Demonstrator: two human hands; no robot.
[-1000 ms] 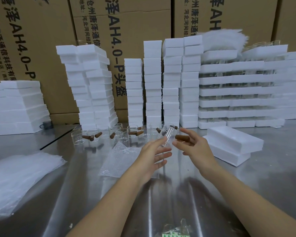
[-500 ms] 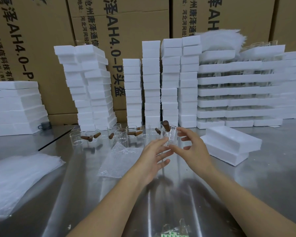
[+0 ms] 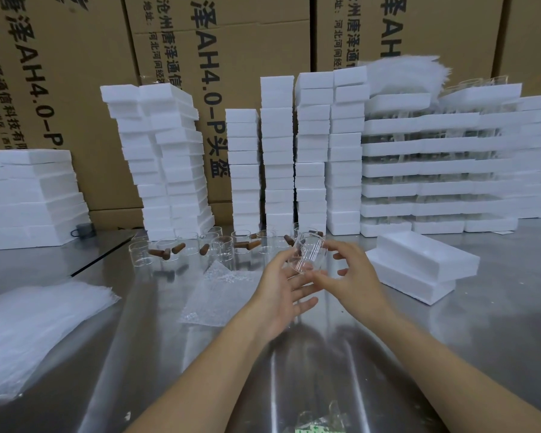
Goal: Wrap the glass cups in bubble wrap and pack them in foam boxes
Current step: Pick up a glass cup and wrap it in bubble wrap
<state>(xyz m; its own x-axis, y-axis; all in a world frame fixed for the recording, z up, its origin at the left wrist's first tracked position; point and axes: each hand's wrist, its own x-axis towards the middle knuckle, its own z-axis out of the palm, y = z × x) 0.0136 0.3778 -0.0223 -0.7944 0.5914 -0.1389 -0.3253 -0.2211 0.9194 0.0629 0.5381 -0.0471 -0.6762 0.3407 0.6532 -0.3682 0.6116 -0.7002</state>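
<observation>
Spanning the whole foreground, the steel desk (image 3: 481, 323) runs back to a wall of printed cardboard cartons (image 3: 75, 89). Stacks of white foam boxes (image 3: 277, 151) stand along the desk's far edge. A thick pile of bubble wrap (image 3: 35, 323) lies at the left, and two foam boxes (image 3: 419, 264) sit one on the other at the right. A single bubble wrap sheet (image 3: 219, 295) lies flat near the middle, just left of the hands.

Both bare forearms reach forward from the bottom edge and meet above the desk. The left hand (image 3: 281, 289) is turned palm up and inward, its fingers straight and spread, the tips touching the lower end of a glass cup (image 3: 308, 250). The right hand (image 3: 356, 276) faces it, fingers loosely curved over the cup and thumb beneath, so its grip is a light hold on the cup. The cup is tilted, mouth up and away, off the desk between the two hands.

Behind them a row of glass cups (image 3: 188, 242) with brown handles stands in front of the stacks.
</observation>
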